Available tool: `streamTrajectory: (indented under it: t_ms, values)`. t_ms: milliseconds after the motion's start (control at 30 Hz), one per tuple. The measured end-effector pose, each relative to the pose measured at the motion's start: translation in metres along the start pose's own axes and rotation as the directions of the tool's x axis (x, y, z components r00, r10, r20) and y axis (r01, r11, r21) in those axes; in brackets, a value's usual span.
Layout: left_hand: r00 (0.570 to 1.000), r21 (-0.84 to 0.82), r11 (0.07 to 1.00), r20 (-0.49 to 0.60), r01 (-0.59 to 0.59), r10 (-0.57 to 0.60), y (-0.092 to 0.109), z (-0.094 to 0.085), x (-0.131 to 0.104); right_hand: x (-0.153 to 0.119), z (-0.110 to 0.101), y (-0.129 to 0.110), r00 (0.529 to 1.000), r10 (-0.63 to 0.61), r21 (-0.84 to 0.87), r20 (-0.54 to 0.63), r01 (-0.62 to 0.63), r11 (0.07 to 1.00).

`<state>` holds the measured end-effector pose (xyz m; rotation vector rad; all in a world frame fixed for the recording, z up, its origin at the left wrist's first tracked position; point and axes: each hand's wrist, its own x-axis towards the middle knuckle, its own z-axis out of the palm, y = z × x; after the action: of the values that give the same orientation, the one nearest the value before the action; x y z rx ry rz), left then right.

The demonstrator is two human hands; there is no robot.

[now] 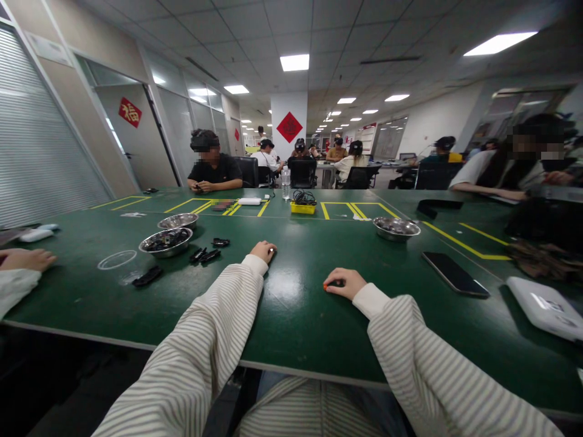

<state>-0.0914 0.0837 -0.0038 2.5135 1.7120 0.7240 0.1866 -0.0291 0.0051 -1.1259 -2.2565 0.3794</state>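
Note:
My right hand (348,283) rests low over the green table, thumb and forefinger pinched on a small orange piece (325,287) whose kind is too small to tell. Farther forward and to the left, my left hand (263,250) is closed, its back toward me. A tiny white piece (272,249) shows at its fingertips; the rest of that grip is hidden. Left of this hand lie several black plastic parts (209,256) and, nearer, another black part (147,277). Beyond them a steel bowl (166,241) holds dark small parts.
A second steel bowl (178,221) stands behind the first. To the right are another bowl (396,229), a black phone (454,273) and a white case (544,306). A yellow box (303,207) holds cables beside a bottle (286,182). Another person's hand (27,260) rests at left.

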Motion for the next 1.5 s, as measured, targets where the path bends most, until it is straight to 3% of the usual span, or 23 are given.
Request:
streamTrajectory:
  t_ms: [200,400,533,1000,1500]
  values:
    - [0.952,-0.144,0.945,0.05,-0.293,0.302,0.048,0.005,-0.014,0.0,-0.001,-0.004,0.999,0.034,-0.021,-0.032,-0.034,0.999]
    - [0.899,-0.285,0.857,-0.051,-0.43,0.435,0.102,0.008,-0.039,0.0,-0.001,-0.013,0.982,0.17,0.114,-0.079,-0.161,0.98]
    - [0.865,-0.306,0.814,-0.086,-0.495,0.494,0.121,0.007,-0.05,0.0,-0.001,-0.016,0.974,0.195,0.2,-0.115,-0.169,0.965]
    - [0.836,-0.325,0.775,-0.11,-0.542,0.538,0.125,0.004,-0.053,0.001,0.004,-0.008,0.955,0.279,0.443,-0.099,-0.209,0.872]
    - [0.823,-0.311,0.769,-0.095,-0.558,0.559,0.125,0.001,-0.054,0.0,0.002,-0.012,0.954,0.287,0.472,-0.086,-0.214,0.855]
